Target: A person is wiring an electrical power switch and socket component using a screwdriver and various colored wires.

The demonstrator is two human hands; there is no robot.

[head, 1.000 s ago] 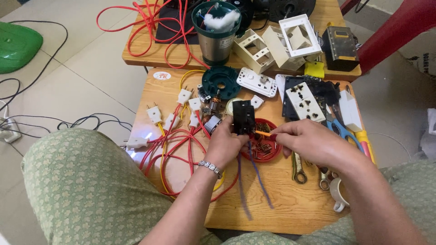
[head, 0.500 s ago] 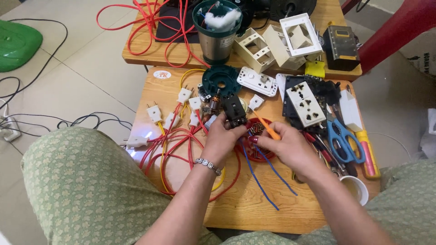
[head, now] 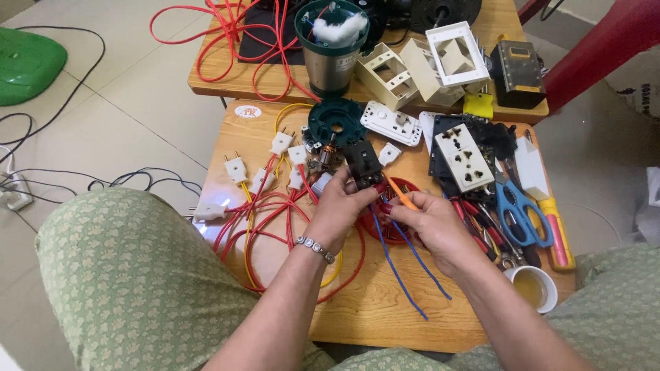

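My left hand (head: pixel 340 209) grips a small black socket block (head: pixel 363 165), fingers closed tight around its lower end and holding it up just above the wooden table (head: pixel 357 309). My right hand (head: pixel 433 223) pinches an orange-handled screwdriver (head: pixel 399 194) between thumb and fingertips, its tip pointing toward ten o'clock and touching the block's underside. Two blue wires (head: pixel 402 264) hang from the block and trail toward five o'clock across the tabletop, passing under my right hand. The block sits near the table's middle, just above a red round part (head: pixel 385 230) that lies beneath both hands.

At nine o'clock from my left hand lie loops of red and yellow cord (head: pixel 265 233) with several white plugs (head: pixel 235 168) on their ends. At twelve o'clock from the block rests a dark green round disc (head: pixel 337 122). At three o'clock from my right hand are blue-handled scissors (head: pixel 515 213), and at four o'clock a white cup (head: pixel 533 287) of yellowish liquid. A white socket plate (head: pixel 464 156) lies at two o'clock.
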